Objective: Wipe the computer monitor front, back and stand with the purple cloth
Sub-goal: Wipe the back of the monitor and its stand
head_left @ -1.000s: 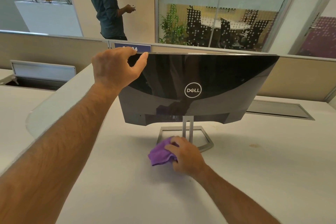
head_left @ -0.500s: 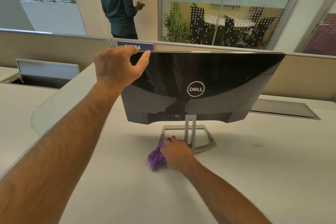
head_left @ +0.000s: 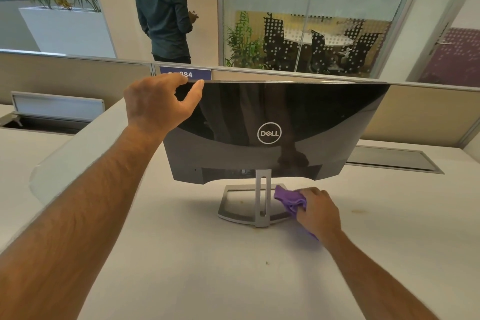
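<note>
Here the left hand (head_left: 158, 104) pinches the top left corner of the glossy black monitor (head_left: 275, 122), steadying it, while the right hand (head_left: 318, 209) should press the bunched purple cloth (head_left: 289, 199) firmly along the silver stand base's (head_left: 228, 212) right edge.

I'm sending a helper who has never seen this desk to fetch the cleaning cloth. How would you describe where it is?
Find the black monitor with its back to you on the white desk. Under it is a silver stand; the cloth lies bunched on the stand's right side, under the right hand. It is the only purple thing on the desk.
</note>
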The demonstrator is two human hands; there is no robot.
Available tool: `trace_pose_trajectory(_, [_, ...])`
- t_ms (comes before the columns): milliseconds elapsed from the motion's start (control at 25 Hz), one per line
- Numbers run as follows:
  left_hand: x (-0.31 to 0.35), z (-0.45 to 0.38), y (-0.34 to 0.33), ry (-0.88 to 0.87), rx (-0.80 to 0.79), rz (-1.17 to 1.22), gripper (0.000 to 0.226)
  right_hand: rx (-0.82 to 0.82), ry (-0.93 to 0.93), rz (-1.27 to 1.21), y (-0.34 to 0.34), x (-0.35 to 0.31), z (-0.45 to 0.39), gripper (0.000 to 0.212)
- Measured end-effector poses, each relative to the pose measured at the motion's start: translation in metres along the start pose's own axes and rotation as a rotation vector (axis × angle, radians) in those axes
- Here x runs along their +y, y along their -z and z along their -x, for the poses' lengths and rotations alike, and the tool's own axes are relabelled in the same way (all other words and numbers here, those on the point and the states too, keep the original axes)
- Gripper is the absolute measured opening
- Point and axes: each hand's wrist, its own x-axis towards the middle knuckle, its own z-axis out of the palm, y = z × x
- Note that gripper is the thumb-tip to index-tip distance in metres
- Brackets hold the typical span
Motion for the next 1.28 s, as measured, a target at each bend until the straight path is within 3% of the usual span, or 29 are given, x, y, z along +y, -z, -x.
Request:
trace_pose_trajectory(80, [0.000,-0.001,0.000,0.007,-0.004,-0.001,0.057,-0.194,-0.025,0.123,-0.008,0.005,0.001,0.055])
trace_pose_trajectory(160, [-0.001,0.000,0.000,0.008,-0.008,0.003,0.057,-0.273,0.037,0.118,-0.013,0.002,0.005,0.043])
trace_pose_trajectory(280, [-0.001,0.000,0.000,-0.002,-0.009,-0.003,0.057,-0.225,-0.051,-0.347,-0.001,-0.009,0.009,0.007])
trace_pose_trajectory(360, [-0.001,0.000,0.000,-0.006,-0.014,-0.002,0.056,0.065,0.027,-0.669,0.013,-0.025,0.012,0.008])
trace_pose_trajectory(440, [-0.001,-0.001,0.001,-0.004,-0.012,0.002,0.055,0.451,0.247,-0.743,0.029,-0.052,0.009,0.020])
trace_pose_trajectory(520, [0.000,0.000,0.001,-0.009,-0.011,-0.001,0.052,0.705,0.478,-0.548,0.042,-0.082,-0.006,0.035])
trace_pose_trajectory(600, [0.000,0.000,0.002,-0.024,-0.007,-0.009,0.050,0.811,0.653,-0.253,0.054,-0.110,-0.025,0.045])
trace_pose_trajectory(800, [-0.002,-0.001,0.004,-0.036,-0.001,-0.012,0.050,0.651,0.789,0.310,0.049,-0.123,-0.057,0.061])
trace_pose_trajectory(960, [-0.003,-0.001,0.002,-0.042,-0.013,-0.028,0.051,0.708,0.702,0.304,0.055,-0.085,-0.059,0.057])
trace_pose_trajectory(1080, [-0.003,0.000,0.001,-0.051,-0.019,-0.033,0.051,0.757,0.521,0.178,0.060,-0.042,-0.059,0.049])
trace_pose_trajectory(1280, [-0.001,-0.001,0.002,-0.059,-0.016,-0.030,0.050,0.691,0.241,0.035,0.076,0.017,-0.055,0.052])
